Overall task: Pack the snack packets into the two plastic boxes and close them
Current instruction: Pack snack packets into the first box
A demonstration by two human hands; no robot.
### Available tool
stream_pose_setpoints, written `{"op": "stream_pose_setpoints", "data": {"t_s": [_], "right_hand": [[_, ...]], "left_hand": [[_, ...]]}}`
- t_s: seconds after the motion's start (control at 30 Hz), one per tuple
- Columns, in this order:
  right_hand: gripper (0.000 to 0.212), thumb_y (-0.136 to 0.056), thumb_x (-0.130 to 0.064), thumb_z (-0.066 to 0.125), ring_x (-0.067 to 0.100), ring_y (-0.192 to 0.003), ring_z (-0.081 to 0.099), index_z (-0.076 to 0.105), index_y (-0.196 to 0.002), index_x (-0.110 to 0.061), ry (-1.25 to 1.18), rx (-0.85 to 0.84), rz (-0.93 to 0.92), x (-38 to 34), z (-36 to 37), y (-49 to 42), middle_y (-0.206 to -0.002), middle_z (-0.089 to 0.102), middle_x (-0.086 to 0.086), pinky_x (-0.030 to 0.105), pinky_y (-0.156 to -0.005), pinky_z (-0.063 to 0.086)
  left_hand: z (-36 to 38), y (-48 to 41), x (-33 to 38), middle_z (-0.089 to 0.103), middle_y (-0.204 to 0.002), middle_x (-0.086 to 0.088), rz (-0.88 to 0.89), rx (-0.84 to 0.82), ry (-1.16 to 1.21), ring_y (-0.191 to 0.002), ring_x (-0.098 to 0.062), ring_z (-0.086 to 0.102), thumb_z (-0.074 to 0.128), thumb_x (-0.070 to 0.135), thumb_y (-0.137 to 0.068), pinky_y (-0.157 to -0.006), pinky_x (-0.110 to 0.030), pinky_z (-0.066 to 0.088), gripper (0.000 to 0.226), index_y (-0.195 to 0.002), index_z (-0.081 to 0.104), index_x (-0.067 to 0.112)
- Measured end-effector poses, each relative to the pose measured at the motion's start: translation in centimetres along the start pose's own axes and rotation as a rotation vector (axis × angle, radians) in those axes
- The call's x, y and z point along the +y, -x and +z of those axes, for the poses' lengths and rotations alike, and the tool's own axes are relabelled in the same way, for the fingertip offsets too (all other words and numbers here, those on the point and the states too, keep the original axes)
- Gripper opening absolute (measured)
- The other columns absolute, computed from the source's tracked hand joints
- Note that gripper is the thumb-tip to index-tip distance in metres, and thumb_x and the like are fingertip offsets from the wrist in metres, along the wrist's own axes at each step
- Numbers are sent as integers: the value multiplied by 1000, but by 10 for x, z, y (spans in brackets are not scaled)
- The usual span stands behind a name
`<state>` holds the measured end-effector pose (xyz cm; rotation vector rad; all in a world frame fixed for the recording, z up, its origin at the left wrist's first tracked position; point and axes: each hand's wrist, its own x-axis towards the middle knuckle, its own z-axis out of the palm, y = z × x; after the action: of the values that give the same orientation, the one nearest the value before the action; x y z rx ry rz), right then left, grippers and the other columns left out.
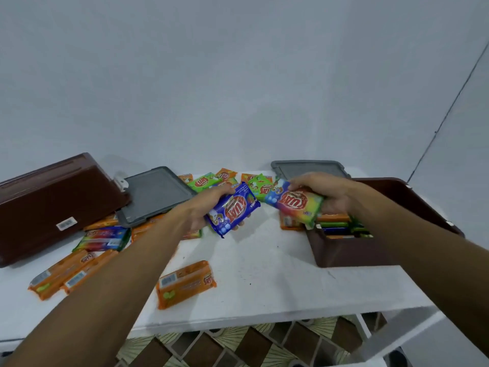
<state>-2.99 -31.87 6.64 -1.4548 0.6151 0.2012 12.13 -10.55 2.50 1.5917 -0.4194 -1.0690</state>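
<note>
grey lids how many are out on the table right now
2. One grey lid lies left of centre, beside the left brown box. The other grey lid lies at the back right, partly hidden behind the right hand. None else shows.

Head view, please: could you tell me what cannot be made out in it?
All in the head view:
- Left box: inside hidden by its own wall.
- Right box: fill level, covered by the right hand and its rainbow packet.
- Right lid: near edge hidden behind the right hand.
- Blue packet in the left hand: small print blurred.
- Label on the left box: too small to read.
</note>
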Motion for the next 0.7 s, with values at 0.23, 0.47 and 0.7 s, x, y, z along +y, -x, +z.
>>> {"op": "stream_pose_setpoints", "data": {"t_s": [0.23, 0.47, 0.7], "right_hand": [[31, -91, -5, 59, 20, -72, 69, 58, -122, 0, 170, 1, -153, -3, -106, 19, -101, 70, 19, 31, -63, 59], [26, -85, 2, 63, 33, -90, 71, 66, -109, -8, 577, 31, -136, 20, -209, 18, -104, 73, 17, 39, -74, 59], [41, -95, -16, 58, 19, -111, 63, 55, -136, -17, 1239, -222, 7, 58, -231, 0, -127, 63, 5, 26, -87, 55]], "left_hand": [[75, -42, 53, 73, -96, -19, 138, -56, -223, -78, -29, 70, 60, 19, -92, -70, -37, 58, 22, -109, 65, 6], [171, -97, 89, 74, -93, -7, 159, -221, -540, -74, -14, 70, 62, 21, -93, -62, -25, 58, 12, -104, 63, 17], [240, -144, 42, 70, -112, -13, -31, -514, -1066, -99, -28, 67, 64, 10, -91, -90, -45, 54, 20, -110, 64, 8]]}}
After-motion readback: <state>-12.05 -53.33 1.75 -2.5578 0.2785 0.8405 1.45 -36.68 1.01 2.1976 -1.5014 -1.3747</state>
